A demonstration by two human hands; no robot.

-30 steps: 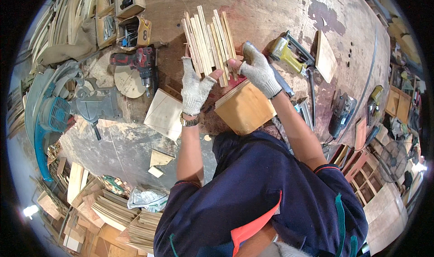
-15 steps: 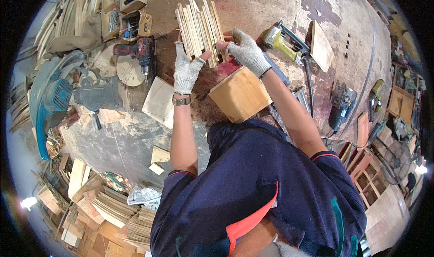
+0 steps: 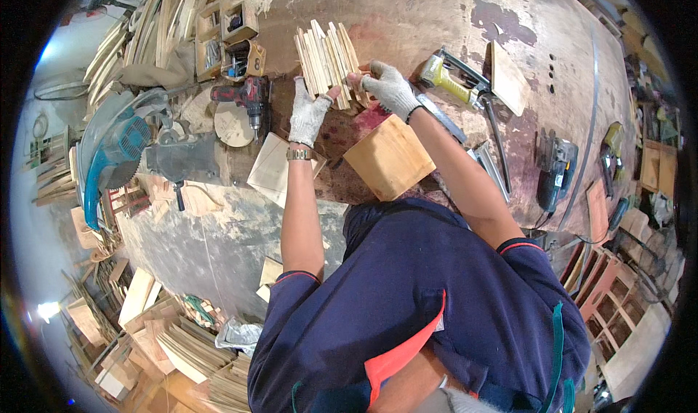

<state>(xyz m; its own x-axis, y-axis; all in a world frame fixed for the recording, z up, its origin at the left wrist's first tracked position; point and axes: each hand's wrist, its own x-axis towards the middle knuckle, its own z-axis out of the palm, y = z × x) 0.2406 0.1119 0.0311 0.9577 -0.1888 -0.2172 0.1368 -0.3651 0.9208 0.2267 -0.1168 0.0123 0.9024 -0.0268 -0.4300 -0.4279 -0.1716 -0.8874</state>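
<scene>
Left hand (image 3: 307,118) grasps the bundle of thin wooden strips (image 3: 323,58) from the left, right hand (image 3: 392,89) from the right. Bundle's over the workbench (image 3: 414,9), far and left of the wooden block (image 3: 390,158). Ends look ragged; I'd keep side pressure even, thumbs squaring the near ends. Vs a second ago: bundle sits slightly farther from the block, same two-handed hold.

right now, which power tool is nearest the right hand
The yellow nail gun, just right of the right hand; the drill and saw lie past the left hand, the blue-black tool farther right.
</scene>
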